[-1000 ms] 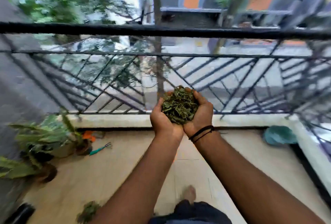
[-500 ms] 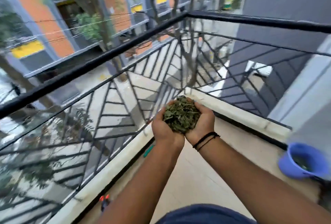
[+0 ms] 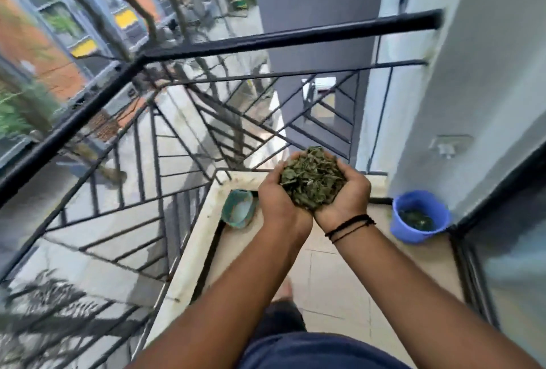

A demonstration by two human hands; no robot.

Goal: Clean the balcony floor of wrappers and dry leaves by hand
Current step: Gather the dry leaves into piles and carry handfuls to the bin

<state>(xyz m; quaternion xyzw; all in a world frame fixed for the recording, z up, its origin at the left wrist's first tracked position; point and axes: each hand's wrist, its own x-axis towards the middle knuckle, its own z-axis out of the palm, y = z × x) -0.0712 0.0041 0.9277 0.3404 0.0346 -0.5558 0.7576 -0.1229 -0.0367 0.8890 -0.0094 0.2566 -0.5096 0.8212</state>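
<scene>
Off to the left of the fingers runs the black metal balcony railing, its diagonal bars angling down to the pale ledge. Just left of the hands and below them, a teal-rimmed shallow bowl sits in the floor's corner against that ledge. The left hand and right hand are pressed side to side at chest height, fingers curled up into one cup around a heaped pile of dry green-brown leaves, which rises above the fingertips. A black thread band circles the right wrist. To the right of the fingers and lower down, a blue plastic bucket stands on the beige tiled floor by the wall, with dark leaf litter inside.

The leaves look featherlight, brittle and loose, likely to spill or blow off the top. I'd judge scooping from beneath, palms sealed together, the safest hold.
</scene>
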